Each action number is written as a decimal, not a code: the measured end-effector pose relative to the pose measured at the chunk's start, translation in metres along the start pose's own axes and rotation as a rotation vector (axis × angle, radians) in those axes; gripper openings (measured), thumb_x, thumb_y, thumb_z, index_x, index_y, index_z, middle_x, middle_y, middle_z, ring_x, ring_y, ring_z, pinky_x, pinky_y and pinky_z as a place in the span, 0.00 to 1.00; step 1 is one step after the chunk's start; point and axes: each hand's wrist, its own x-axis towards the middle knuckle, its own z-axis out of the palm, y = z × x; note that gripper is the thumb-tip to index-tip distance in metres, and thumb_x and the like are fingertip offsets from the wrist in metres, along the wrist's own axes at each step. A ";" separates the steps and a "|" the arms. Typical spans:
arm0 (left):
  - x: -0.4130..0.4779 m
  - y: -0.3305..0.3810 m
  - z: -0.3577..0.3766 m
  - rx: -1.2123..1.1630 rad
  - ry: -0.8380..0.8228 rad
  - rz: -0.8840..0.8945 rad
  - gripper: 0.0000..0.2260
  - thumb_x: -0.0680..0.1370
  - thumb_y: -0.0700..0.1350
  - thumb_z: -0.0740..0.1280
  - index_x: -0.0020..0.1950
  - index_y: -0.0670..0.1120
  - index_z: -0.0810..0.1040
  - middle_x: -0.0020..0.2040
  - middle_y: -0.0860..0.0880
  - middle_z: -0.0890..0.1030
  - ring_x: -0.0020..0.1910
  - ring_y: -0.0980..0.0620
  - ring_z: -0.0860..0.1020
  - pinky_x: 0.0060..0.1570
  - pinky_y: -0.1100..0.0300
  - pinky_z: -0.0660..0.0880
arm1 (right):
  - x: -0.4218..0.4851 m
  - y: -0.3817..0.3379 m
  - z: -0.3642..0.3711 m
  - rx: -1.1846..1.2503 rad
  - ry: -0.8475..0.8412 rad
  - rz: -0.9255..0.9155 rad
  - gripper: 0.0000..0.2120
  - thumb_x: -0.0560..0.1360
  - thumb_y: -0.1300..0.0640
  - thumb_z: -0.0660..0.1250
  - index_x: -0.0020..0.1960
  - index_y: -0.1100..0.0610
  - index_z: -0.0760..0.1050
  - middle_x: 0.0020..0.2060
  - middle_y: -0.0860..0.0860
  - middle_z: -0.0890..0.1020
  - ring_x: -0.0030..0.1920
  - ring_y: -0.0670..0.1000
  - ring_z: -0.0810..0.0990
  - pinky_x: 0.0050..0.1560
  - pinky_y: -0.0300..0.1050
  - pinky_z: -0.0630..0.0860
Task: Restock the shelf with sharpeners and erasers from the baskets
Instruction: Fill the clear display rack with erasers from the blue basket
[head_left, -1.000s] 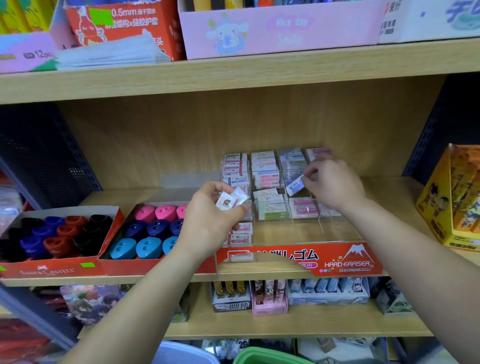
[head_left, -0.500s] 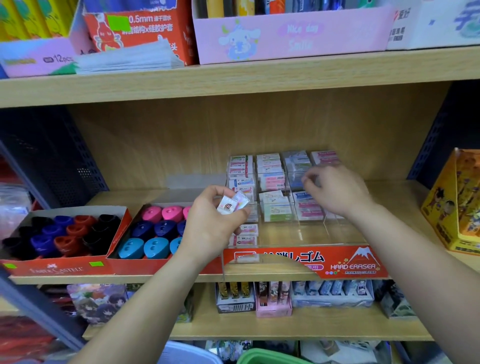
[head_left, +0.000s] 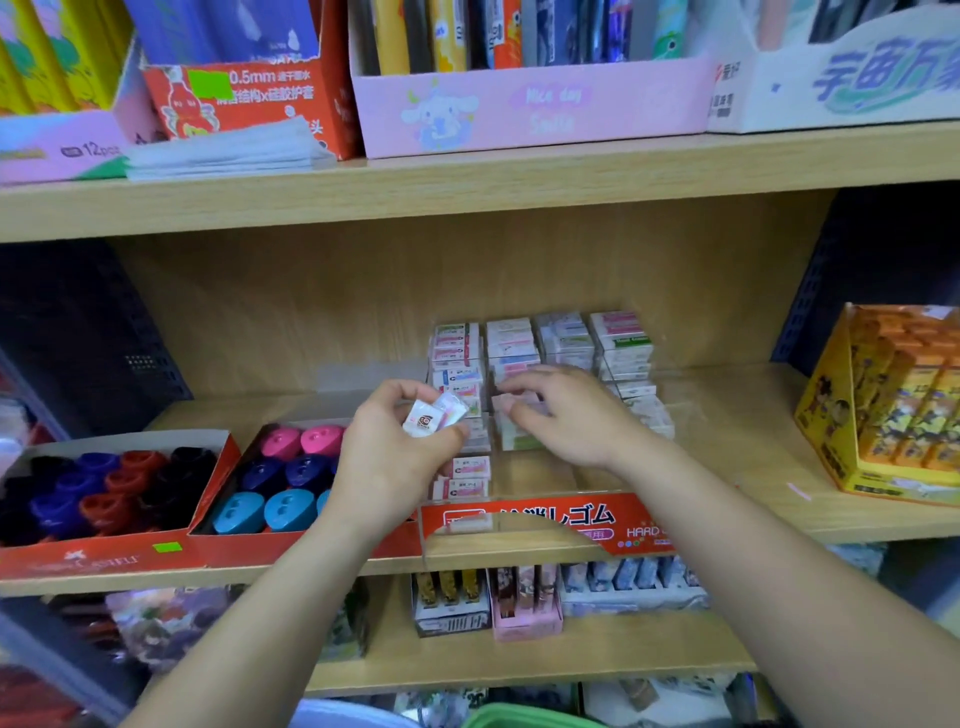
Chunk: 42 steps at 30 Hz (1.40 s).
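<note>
Erasers (head_left: 566, 338) are sitting in stacked rows inside a clear display case (head_left: 545, 519) with a red front label. The case is standing on the middle shelf (head_left: 753, 441). Back rows are standing high. Front compartments are holding only a few pieces, lying flat.

Left hand (head_left: 395, 452) is hovering just in front of the case's left column, back of the hand toward the camera, fingers curled. It is pinching two small wrapped erasers (head_left: 434, 415) between thumb and fingertips, one white with a dark round print and one pale pink beside it.

Right hand (head_left: 571, 415) is reaching over the middle columns of the case, knuckles up, fingers bent downward. Its fingertips (head_left: 524, 382) are meeting a pale pink eraser (head_left: 511, 402) on top of a stack. Blur is smearing this spot, so I cannot tell whether the piece is being gripped or only touched.

Sharpeners (head_left: 283, 514) in pink, dark blue and light blue are lying in a red cardboard tray (head_left: 291, 551) just left of the case, partly behind the left wrist. A second red tray (head_left: 104, 561), touching the first on its left, is holding black, blue and red sharpeners.

Yellow-orange carton (head_left: 893, 405) is standing at the right end of the shelf, well apart from the case. Green basket (head_left: 519, 719) is showing only its rim at the bottom edge, between the forearms.
</note>
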 end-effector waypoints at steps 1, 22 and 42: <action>-0.001 0.004 0.005 0.003 -0.016 0.014 0.13 0.74 0.40 0.77 0.53 0.49 0.76 0.39 0.48 0.85 0.28 0.52 0.81 0.26 0.56 0.75 | -0.008 0.003 -0.006 0.064 0.050 0.005 0.18 0.82 0.44 0.61 0.67 0.49 0.78 0.63 0.46 0.81 0.63 0.49 0.77 0.65 0.49 0.72; 0.011 0.019 0.058 0.045 -0.133 0.042 0.12 0.74 0.37 0.76 0.54 0.45 0.78 0.46 0.47 0.85 0.28 0.57 0.79 0.24 0.68 0.71 | -0.037 0.095 -0.061 -0.277 -0.203 0.114 0.36 0.72 0.27 0.54 0.69 0.49 0.74 0.63 0.47 0.82 0.62 0.52 0.79 0.64 0.48 0.73; 0.012 0.015 0.046 0.046 -0.132 0.040 0.10 0.74 0.39 0.76 0.52 0.47 0.79 0.41 0.46 0.83 0.20 0.60 0.72 0.21 0.69 0.65 | -0.035 0.094 -0.054 -0.346 -0.192 0.160 0.33 0.75 0.27 0.57 0.69 0.47 0.76 0.60 0.47 0.82 0.61 0.50 0.78 0.60 0.46 0.73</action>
